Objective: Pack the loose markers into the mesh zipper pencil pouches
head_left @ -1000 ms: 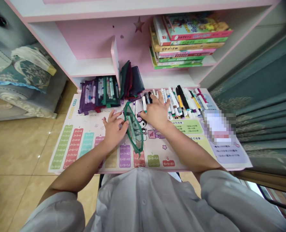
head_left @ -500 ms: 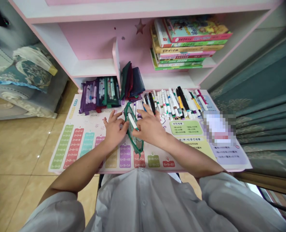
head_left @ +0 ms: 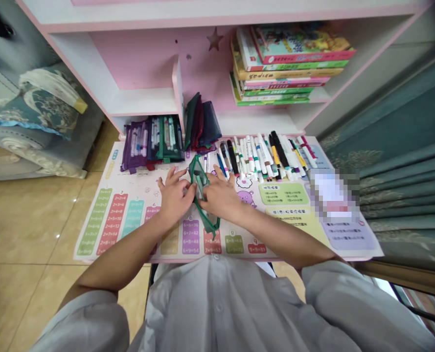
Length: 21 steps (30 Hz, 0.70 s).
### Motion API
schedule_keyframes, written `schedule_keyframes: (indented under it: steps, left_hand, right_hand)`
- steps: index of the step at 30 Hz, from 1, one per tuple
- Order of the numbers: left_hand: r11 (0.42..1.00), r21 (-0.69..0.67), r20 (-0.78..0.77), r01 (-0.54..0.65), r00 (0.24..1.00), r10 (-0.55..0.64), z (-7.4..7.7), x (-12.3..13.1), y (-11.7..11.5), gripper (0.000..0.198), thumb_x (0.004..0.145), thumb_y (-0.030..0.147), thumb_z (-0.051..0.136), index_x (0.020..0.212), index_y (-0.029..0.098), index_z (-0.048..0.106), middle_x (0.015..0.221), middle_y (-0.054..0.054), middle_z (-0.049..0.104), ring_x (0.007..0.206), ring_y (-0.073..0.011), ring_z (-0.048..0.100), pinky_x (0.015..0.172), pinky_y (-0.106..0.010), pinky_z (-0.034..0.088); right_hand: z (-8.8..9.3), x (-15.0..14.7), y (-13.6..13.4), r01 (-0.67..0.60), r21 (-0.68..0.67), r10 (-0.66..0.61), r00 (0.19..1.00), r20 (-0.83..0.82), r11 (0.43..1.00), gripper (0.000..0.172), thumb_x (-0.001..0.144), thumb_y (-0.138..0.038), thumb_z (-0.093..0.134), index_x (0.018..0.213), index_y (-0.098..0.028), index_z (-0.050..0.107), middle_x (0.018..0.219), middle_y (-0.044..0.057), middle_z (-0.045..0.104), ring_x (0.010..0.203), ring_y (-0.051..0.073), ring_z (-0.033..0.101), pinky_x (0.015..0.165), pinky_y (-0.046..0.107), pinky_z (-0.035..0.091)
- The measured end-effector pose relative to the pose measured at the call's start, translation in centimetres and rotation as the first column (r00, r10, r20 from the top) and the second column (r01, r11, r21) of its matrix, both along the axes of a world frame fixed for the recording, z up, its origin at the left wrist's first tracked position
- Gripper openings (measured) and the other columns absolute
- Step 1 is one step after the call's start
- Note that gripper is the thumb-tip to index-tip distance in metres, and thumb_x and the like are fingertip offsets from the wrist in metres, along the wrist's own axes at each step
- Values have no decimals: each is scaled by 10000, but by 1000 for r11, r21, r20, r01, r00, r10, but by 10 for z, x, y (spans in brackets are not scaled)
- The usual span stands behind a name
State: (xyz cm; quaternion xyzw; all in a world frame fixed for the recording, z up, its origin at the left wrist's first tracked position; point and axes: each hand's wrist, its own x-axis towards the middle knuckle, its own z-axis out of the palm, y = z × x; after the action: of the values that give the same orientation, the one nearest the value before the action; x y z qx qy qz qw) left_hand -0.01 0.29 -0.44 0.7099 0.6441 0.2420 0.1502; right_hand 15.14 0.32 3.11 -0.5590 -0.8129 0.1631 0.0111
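Observation:
A green mesh zip pouch [head_left: 213, 226] stands with its mouth spread open on the desk between my hands. My left hand [head_left: 175, 195] pinches its left rim between thumb and finger, the other fingers spread. Over the right side of the mouth is my right hand [head_left: 222, 195], its thumb and index finger curled inside around a white marker, which is mostly hidden by the fingers and the mesh. Just beyond my right hand lies a row of loose markers [head_left: 252, 155], mostly white, with some black and yellow ones.
Filled mesh pouches, one purple [head_left: 134, 144] and one green [head_left: 170, 142], lean at the desk's back left. Beside them stand dark mesh pouches [head_left: 206, 127]. Stacked books [head_left: 286, 73] sit on the shelf above. A blurred-out white object [head_left: 332, 193] lies at right.
The white marker has gone down into the green pouch and is now mostly hidden. My right hand has lowered slightly with it; my left hand keeps its pinch on the rim.

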Motion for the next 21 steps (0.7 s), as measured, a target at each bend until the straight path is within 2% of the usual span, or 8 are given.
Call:
schedule_keyframes:
  steps: [2, 4, 6, 8, 11, 14, 21]
  left_hand:
    - [1000, -1, 3, 2, 1000, -2, 2, 0, 0, 249, 884, 331, 552, 678, 209, 617, 1351, -70, 622, 1441, -339, 358, 1124, -733, 187]
    - [1000, -10, 6, 1, 1000, -1, 3, 1, -1, 256, 886, 335, 550, 673, 209, 615, 1351, -76, 623, 1444, -338, 353, 1127, -727, 188]
    - [1000, -15, 11, -2, 1000, 2, 3, 1, -1, 267, 889, 339, 548, 664, 209, 610, 1352, -80, 621, 1444, -332, 354, 1132, -720, 182]
    - [1000, -16, 18, -3, 1000, 3, 2, 1, -1, 271, 892, 347, 545, 666, 211, 610, 1355, -77, 619, 1445, -324, 353, 1138, -711, 177]
    - [1000, -18, 26, -2, 1000, 2, 2, 0, -1, 269, 891, 351, 543, 671, 212, 611, 1360, -75, 615, 1448, -325, 349, 1141, -709, 173]
    - [1000, -28, 23, -7, 1000, 8, 3, 1, -1, 277, 889, 339, 548, 649, 208, 593, 1364, -72, 613, 1450, -328, 344, 1140, -707, 177]
    - [999, -34, 9, -3, 1000, 4, 6, 2, -1, 275, 892, 334, 550, 654, 206, 597, 1363, -70, 614, 1449, -331, 346, 1137, -709, 181]
  right_hand:
    - [5, 8, 9, 51, 31, -49, 997, -53, 998, 224, 833, -360, 627, 774, -194, 766, 1490, 132, 489, 1489, 407, 208, 1107, 724, 217]
    - [7, 20, 23, 173, 131, -159, 981, -113, 976, 212, 831, -353, 631, 770, -201, 766, 1485, 110, 499, 1481, 395, 236, 1109, 698, 246]
    - [4, 33, 39, 310, 199, -287, 949, -133, 930, 173, 821, -303, 637, 814, -192, 770, 1493, 115, 485, 1480, 402, 231, 1106, 701, 251]
    - [-4, 44, 53, 392, 179, -377, 920, -109, 903, 162, 814, -274, 641, 860, -192, 773, 1509, 120, 460, 1487, 411, 205, 1106, 718, 229]
    - [-21, 52, 67, 404, 128, -401, 915, -50, 906, 191, 807, -280, 645, 924, -196, 771, 1508, 138, 452, 1486, 430, 191, 1087, 741, 231]
    - [-32, 50, 70, 389, 120, -390, 921, -16, 914, 221, 812, -289, 641, 968, -194, 766, 1518, 146, 436, 1486, 431, 185, 1084, 734, 239]
    - [-35, 38, 64, 330, 247, -360, 929, 86, 911, 336, 828, -258, 603, 1099, -103, 728, 1537, 191, 404, 1494, 428, 148, 1111, 739, 200]
